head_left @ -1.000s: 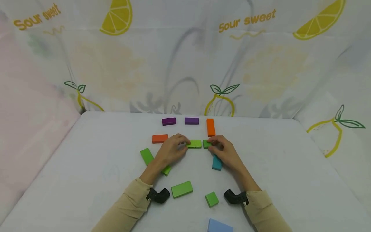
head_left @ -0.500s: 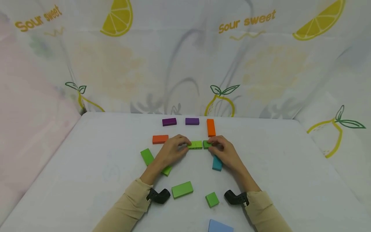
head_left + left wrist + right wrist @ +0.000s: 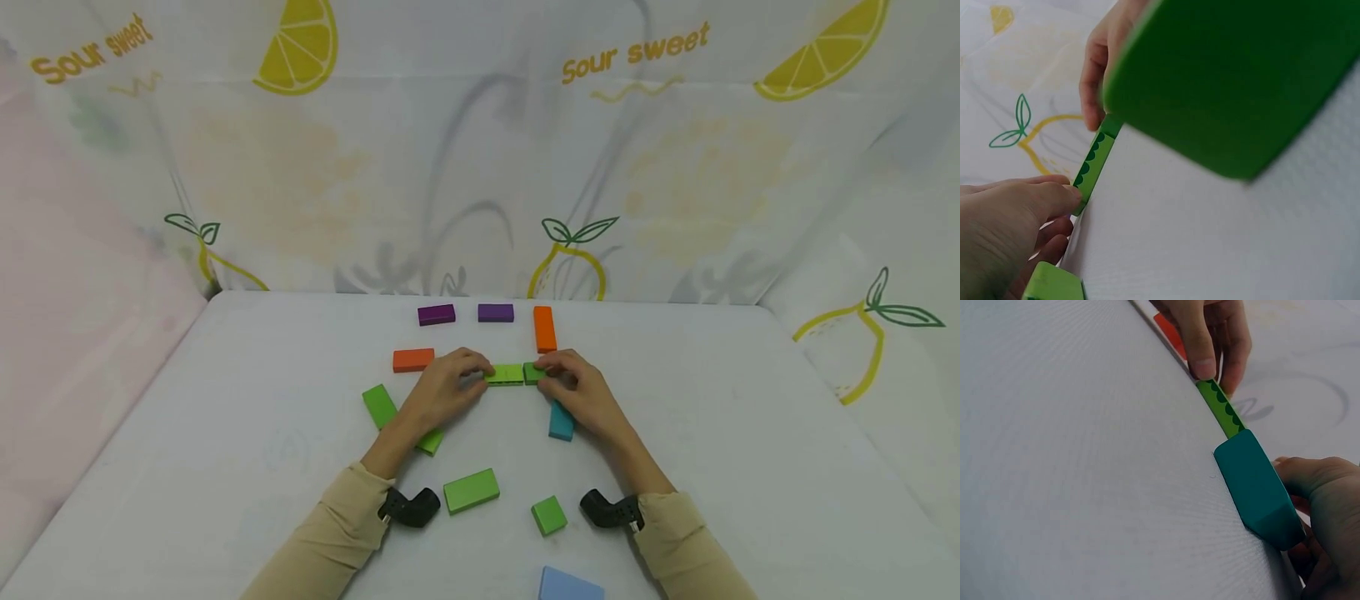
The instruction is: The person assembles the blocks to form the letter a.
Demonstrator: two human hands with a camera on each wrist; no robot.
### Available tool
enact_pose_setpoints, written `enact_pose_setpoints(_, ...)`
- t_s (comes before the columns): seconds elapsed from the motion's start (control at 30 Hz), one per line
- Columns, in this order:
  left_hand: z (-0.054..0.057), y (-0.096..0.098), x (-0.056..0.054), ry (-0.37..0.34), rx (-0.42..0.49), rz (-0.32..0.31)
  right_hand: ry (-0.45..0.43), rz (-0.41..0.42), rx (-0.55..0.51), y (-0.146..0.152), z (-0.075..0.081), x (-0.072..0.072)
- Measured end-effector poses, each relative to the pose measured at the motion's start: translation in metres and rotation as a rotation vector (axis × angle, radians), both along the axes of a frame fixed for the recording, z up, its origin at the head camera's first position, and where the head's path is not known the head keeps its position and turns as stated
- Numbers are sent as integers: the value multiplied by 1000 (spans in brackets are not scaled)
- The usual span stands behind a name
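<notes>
My left hand (image 3: 447,387) pinches the left end of a light green block (image 3: 505,374) with a dark scalloped pattern on its side (image 3: 1093,167). At its right end lies a small darker green block (image 3: 532,373), held between the thumb and fingers of my right hand (image 3: 583,392). The two blocks stand end to end in line, with only a thin seam visible between them. A teal block (image 3: 561,422) lies just below my right hand; in the right wrist view it hides the darker green block.
Purple blocks (image 3: 496,313) and an upright orange block (image 3: 544,329) lie behind. A red-orange block (image 3: 413,360) and green blocks (image 3: 379,406) lie around my left arm. Nearer are a large green block (image 3: 471,490), a green cube (image 3: 549,516) and a light blue block (image 3: 570,584).
The narrow gap between the light green block and the darker green block has shrunk, as the light green one shifted slightly right. Both hands keep nearly the same place.
</notes>
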State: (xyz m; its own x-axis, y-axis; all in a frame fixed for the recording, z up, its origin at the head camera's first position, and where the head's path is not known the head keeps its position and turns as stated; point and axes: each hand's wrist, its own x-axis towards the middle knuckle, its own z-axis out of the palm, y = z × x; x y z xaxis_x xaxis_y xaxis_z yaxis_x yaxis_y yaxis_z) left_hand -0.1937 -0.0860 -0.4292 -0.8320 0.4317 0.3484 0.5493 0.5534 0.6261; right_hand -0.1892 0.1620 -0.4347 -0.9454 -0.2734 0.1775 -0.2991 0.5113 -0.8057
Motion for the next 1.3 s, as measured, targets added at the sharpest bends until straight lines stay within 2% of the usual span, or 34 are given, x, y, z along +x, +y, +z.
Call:
enact_pose_setpoints(0.7,0,1,-1,-8,4,1,10,12,-5,2,0,-2)
enact_pose_setpoints(1.3,3,1,2,-24,-6,9,1,17,-14,2,-2,-1)
